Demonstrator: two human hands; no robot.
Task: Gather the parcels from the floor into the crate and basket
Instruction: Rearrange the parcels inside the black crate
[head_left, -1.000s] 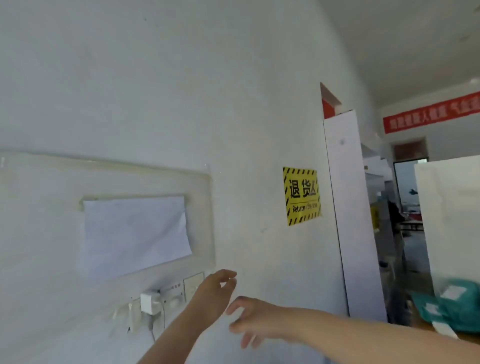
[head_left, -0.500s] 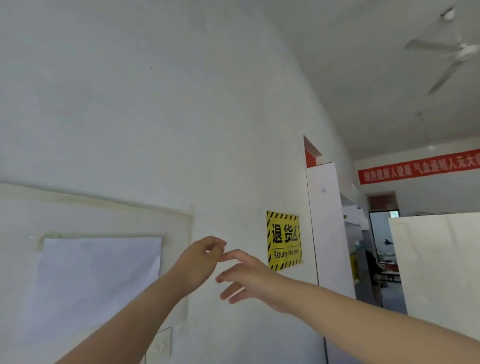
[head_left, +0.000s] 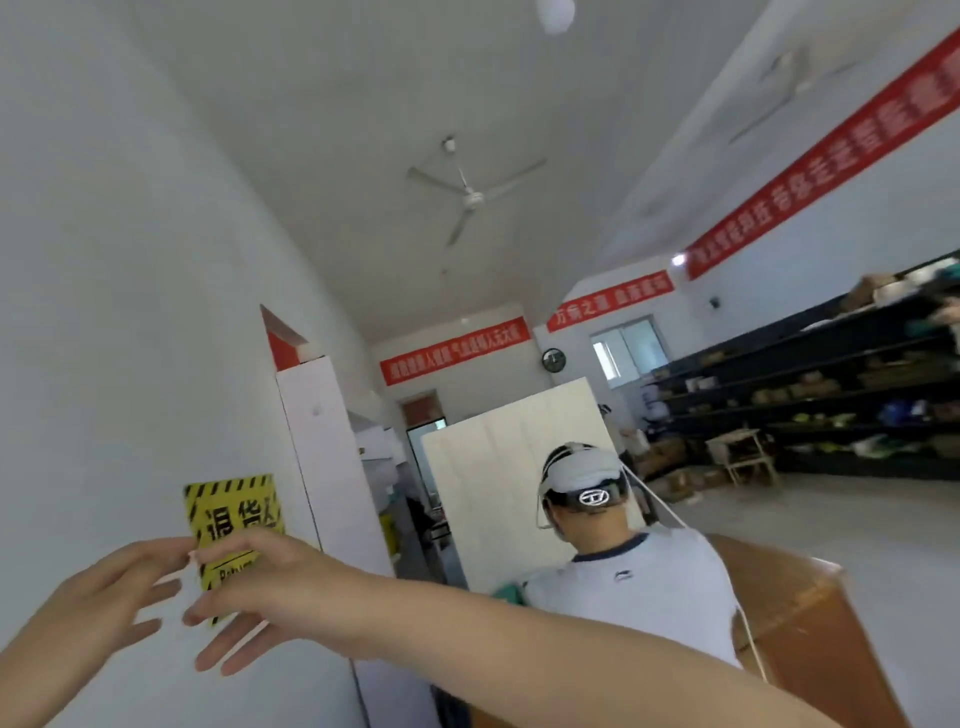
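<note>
Raised by the left wall: left hand and right hand, fingers loosely spread, holding nothing. No parcels, crate or basket in view, so progress cannot be judged.

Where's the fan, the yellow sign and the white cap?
fan (head_left: 474, 197): head view, its hub.
yellow sign (head_left: 234, 514): head view, its black lettering.
white cap (head_left: 582, 467): head view, its crown.

Yellow sign half hidden behind right hand, red banner lettering blurred, shelf goods too blurred to name
</note>
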